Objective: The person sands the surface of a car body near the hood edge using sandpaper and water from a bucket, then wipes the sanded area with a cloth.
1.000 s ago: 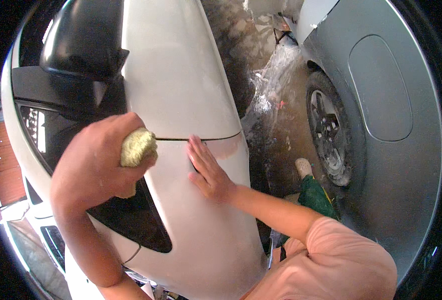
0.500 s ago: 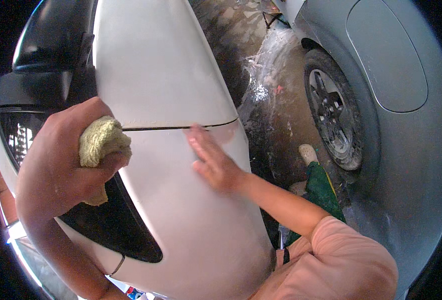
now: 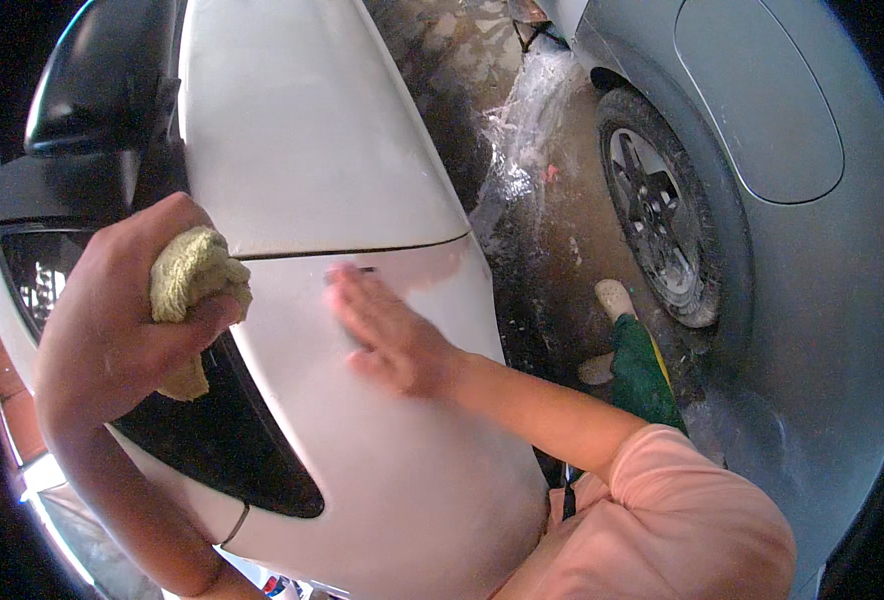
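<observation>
My left hand (image 3: 112,310) is closed around a crumpled pale yellow cloth (image 3: 197,275), raised over the side window of a white car. Flat against the white body panel (image 3: 392,470) rests my right hand (image 3: 392,340), just below the seam between two panels. Its fingers are blurred and lie close together. A thin dark piece (image 3: 367,269) peeks out past the fingertips; most of it is hidden under the hand. Near the seam's right end the panel carries a pinkish, smeared patch (image 3: 447,268).
A grey car (image 3: 802,290) with a dusty wheel (image 3: 662,210) stands close on the right. Between the cars lie a stained floor and clear plastic sheeting (image 3: 522,130). My shoe (image 3: 615,300) and green trouser leg are below. A black side mirror (image 3: 102,80) juts out at upper left.
My right hand has slid left across the panel, with the dark piece moving along under it. The left hand keeps the cloth and has barely shifted.
</observation>
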